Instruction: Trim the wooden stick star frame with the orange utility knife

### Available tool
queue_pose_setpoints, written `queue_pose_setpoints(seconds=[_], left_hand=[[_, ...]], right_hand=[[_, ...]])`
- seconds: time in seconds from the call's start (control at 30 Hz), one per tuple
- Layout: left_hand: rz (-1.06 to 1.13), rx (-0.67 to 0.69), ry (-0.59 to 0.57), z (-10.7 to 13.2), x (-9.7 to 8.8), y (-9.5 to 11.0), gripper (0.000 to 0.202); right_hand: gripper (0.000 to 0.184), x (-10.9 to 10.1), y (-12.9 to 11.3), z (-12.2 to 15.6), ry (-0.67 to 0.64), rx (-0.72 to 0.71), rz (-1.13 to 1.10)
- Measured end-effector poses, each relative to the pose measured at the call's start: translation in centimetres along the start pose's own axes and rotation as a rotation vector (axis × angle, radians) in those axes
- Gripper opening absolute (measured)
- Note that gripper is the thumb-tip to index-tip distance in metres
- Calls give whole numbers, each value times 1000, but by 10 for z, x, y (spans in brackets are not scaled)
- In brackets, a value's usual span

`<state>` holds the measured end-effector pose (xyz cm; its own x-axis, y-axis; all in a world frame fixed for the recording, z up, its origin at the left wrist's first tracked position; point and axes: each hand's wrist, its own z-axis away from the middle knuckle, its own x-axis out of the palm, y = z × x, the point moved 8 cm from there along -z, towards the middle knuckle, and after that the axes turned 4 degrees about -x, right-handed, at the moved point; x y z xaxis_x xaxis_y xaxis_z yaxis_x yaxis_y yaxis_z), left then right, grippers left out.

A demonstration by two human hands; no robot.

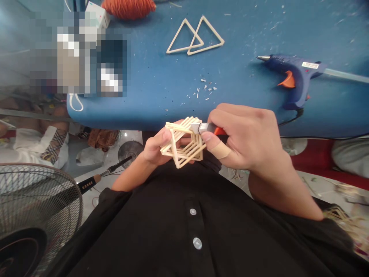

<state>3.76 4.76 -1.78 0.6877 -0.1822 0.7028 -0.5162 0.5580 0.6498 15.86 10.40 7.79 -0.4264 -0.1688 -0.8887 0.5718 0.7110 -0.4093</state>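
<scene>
Being held tilted above the lap: pale stick-built nested frame [184, 142]; touching its upper edge, orange-handled knife blade [201, 127].

A blue glue gun [291, 77] with an orange trigger is laid on its side on the blue table [150, 84], up and to the right of the hands, nozzle turned left. Two stick triangles [196, 36], overlapped at one corner, are set well beyond the hands toward the far edge. Pale little scraps [206, 89] are scattered on the table just above the hands. A ball of orange yarn [128, 7] is seen far up and to the left, beside a white box [97, 13]. Down at the lower left, a fan's wire grille [37, 207] is parked, and a dark-handled tool [100, 176] is left on the floor between it and the hands.
</scene>
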Motion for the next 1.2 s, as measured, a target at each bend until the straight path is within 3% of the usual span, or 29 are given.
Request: queue_pose_setpoints(seconds=[0.17, 0.4, 0.6, 0.77, 1.03, 1.2], left_hand=[[0, 3, 14, -1, -6, -4, 86], [-71, 107, 124, 6, -9, -2, 78], [-105, 119, 182, 9, -11, -3, 80], [-103, 150, 177, 11, -9, 0, 74], [-125, 109, 178, 10, -11, 2, 80], [-136, 131, 189, 9, -12, 5, 70]], right_hand=[[48, 2, 2, 3, -1, 41, 88], [46, 8, 2, 5, -40, 87, 187], [45, 10, 2, 7, -52, 121, 246], [49, 13, 2, 10, -41, 144, 268], [48, 6, 1, 11, 19, 149, 226], [42, -4, -11, 13, 172, 52, 276]])
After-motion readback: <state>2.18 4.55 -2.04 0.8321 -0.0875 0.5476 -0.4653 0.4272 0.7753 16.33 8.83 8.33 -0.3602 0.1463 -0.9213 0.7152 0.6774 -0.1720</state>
